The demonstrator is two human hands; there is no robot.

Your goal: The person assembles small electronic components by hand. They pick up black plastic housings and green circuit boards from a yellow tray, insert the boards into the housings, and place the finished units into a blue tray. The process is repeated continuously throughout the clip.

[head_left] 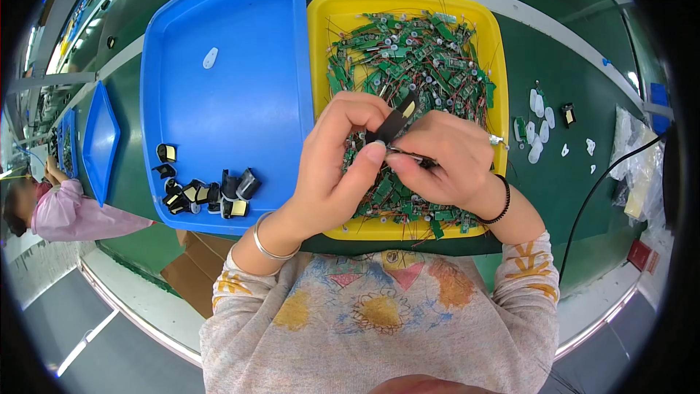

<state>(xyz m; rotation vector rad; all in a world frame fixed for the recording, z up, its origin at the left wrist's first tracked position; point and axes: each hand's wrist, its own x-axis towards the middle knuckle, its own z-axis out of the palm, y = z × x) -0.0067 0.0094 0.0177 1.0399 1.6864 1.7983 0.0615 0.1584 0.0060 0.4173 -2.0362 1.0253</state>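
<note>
Over the yellow tray (pixel 500 95), my two hands meet at a small black plastic-looking part (pixel 391 125) with a pale yellow pad near its upper end. My left hand (pixel 332 157) grips this part between thumb and fingers. Close against it, my right hand (pixel 448 157) is closed in a pinch, and a thin dark piece (pixel 414 155) shows at its fingertips; its kind is hidden. Beneath both hands lies a heap of small green circuit boards (pixel 437 66) with wires, filling the tray.
Left of the yellow tray stands a blue tray (pixel 226 102) with several black parts (pixel 208 193) and one white oval piece (pixel 211 58). White oval pieces (pixel 536 128) lie on the green table at right, near a black cable (pixel 594 186) and plastic bags (pixel 634 160). A person in pink (pixel 73 208) sits far left.
</note>
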